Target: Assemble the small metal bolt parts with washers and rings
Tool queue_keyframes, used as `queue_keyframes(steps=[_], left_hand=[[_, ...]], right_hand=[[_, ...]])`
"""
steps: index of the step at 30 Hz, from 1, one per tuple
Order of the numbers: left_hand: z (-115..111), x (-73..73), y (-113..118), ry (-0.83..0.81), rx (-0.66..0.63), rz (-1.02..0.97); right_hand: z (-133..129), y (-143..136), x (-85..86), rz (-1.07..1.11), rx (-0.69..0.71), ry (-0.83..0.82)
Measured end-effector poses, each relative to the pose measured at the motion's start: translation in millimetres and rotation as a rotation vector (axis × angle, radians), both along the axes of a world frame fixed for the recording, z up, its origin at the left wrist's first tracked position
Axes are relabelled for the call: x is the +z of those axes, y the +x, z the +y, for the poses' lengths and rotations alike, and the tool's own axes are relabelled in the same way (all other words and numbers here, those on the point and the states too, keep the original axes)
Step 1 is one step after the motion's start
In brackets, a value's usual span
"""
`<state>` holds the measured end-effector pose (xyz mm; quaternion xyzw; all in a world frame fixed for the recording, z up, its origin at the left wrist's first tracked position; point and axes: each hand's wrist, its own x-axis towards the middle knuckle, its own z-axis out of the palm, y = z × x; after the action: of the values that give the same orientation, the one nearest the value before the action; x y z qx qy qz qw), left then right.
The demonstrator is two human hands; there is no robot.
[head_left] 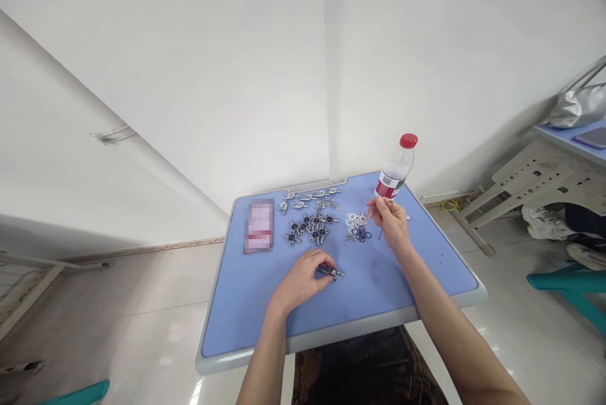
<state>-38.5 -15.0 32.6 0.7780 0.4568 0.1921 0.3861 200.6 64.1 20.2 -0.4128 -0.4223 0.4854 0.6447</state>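
Observation:
On the blue table top (265, 304), near its front middle, my left hand (307, 275) pinches a small metal part with a dark round centre (333, 273). My right hand (389, 221) is raised over the right side, fingers pressed together around something thin that I cannot make out. Left of that hand lie black rings (362, 234), flat metal plates (351, 222) and tiny balls (349, 238). Several metal parts with black round centres (316, 228) are grouped at the middle, with several silver parts (303, 201) behind them.
A bottle with a red cap (396, 168) stands at the table's back right. A pink, pixelated flat item (259, 226) lies at the left. A white wall (237, 77) rises behind. Another table with a silver bag (577, 107) is at the far right, above a teal stool (568, 282).

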Motion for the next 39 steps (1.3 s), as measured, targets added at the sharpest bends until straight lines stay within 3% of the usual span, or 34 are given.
queue_keyframes(steps=[39], left_hand=[[5.3,-2.0,-1.2,-0.058,0.024,-0.081]], right_hand=[[1.0,0.7,0.1,-0.037,-0.016,0.000]])
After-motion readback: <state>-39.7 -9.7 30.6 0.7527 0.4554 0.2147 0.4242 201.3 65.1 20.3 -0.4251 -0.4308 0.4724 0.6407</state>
